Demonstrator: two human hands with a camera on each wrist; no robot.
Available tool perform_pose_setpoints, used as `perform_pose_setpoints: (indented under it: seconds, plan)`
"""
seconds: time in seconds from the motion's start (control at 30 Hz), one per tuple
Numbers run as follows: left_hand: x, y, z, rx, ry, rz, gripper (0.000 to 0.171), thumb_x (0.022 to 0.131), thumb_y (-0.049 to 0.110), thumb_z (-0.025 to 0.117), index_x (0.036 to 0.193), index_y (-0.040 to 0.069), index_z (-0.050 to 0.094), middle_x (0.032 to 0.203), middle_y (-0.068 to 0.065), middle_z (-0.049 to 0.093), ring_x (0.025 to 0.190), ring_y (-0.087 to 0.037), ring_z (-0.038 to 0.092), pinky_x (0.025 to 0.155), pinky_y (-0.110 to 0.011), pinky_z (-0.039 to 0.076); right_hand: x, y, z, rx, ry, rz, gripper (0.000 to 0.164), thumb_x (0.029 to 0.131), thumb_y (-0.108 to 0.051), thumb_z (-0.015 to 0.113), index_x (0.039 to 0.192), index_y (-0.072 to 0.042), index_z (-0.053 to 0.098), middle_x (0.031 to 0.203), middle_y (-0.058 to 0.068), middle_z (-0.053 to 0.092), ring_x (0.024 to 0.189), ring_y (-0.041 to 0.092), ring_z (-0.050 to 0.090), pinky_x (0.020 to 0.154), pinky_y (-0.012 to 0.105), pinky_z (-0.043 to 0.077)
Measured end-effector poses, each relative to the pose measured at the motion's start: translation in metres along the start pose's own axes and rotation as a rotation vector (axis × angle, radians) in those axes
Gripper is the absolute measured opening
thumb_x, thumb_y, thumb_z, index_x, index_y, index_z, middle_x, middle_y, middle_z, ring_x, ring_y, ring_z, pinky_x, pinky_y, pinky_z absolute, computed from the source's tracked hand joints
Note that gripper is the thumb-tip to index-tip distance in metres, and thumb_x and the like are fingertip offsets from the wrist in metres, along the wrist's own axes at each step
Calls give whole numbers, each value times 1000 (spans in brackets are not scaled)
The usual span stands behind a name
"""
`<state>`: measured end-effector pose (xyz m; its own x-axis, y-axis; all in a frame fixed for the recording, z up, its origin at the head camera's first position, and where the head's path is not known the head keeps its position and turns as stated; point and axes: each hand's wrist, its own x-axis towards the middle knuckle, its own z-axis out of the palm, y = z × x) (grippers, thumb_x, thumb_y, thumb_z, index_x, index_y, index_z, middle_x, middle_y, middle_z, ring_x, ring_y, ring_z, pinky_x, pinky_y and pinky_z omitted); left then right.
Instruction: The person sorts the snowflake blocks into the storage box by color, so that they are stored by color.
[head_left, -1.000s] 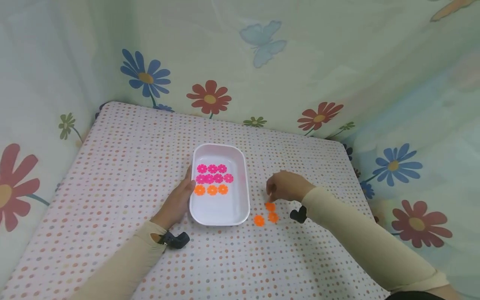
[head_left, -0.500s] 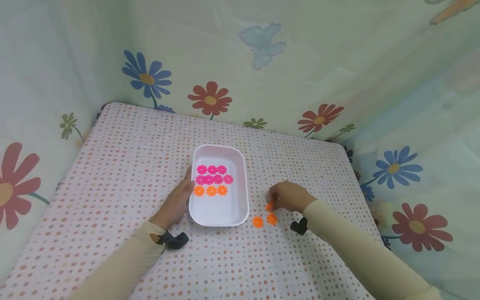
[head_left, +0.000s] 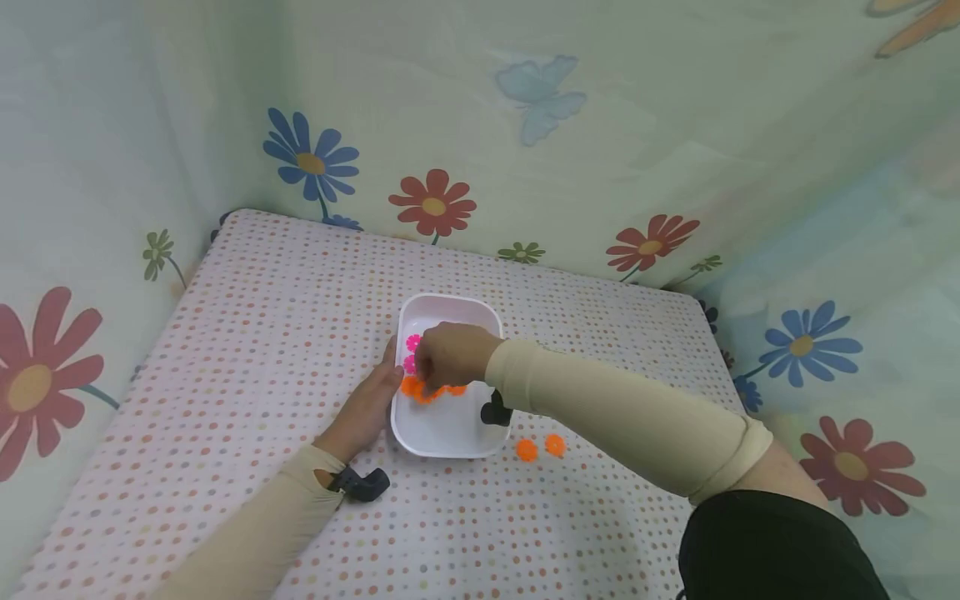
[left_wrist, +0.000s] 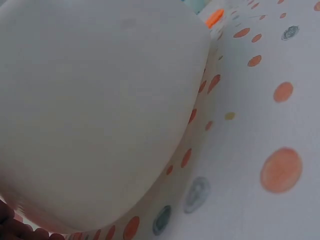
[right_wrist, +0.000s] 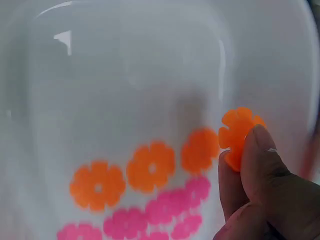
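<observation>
My left hand [head_left: 366,412] holds the white tray [head_left: 442,448] by its left side, thumb at the rim and fingers along the outer wall. In the left wrist view, the tray's wall [left_wrist: 100,110] covers much of the picture, with the fingertips [left_wrist: 20,227] at the lower left corner. Over the tray, my right hand [head_left: 456,354] pinches an orange flower-shaped piece [right_wrist: 236,135] between thumb and finger. Below it in the tray lie a row of orange flower pieces [right_wrist: 151,166] and rows of pink flower pieces [right_wrist: 125,223], partly hidden by the hand in the head view.
Two loose orange flower pieces [head_left: 527,450] lie on the dotted tablecloth [head_left: 465,533], right of the tray's near corner. A flower-printed curtain [head_left: 570,183] hangs behind the table and along both sides.
My right hand has picked up an orange flower piece from the table and carried it left over the tray. My left hand stays at the tray's side.
</observation>
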<state>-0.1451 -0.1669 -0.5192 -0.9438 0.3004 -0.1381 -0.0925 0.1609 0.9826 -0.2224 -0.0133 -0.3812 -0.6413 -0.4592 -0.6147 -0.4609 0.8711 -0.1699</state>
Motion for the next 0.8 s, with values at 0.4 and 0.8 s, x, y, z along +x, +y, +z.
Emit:
perform_pose_setpoints:
  seconds: [0.4,0.8]
  plan:
    - [1,-2,0,3,-3,34,67,112,55,25,168,31,-2,175,13,-2,163,-19,-1,133,-53,5,30,-13,39,-147,39,14,20,84,-27,86,86,-18,67,73,-7,66,70,12,59,64,27,52]
    - [0,3,0,27,-6,-29,64,113,45,26,168,33,-4,175,14,-4,164,-18,-2,132,-55,4,-57,53,-3,-64,142,82,15,89,-32,84,84,-25,72,79,-10,70,77,14,63,72,30,56]
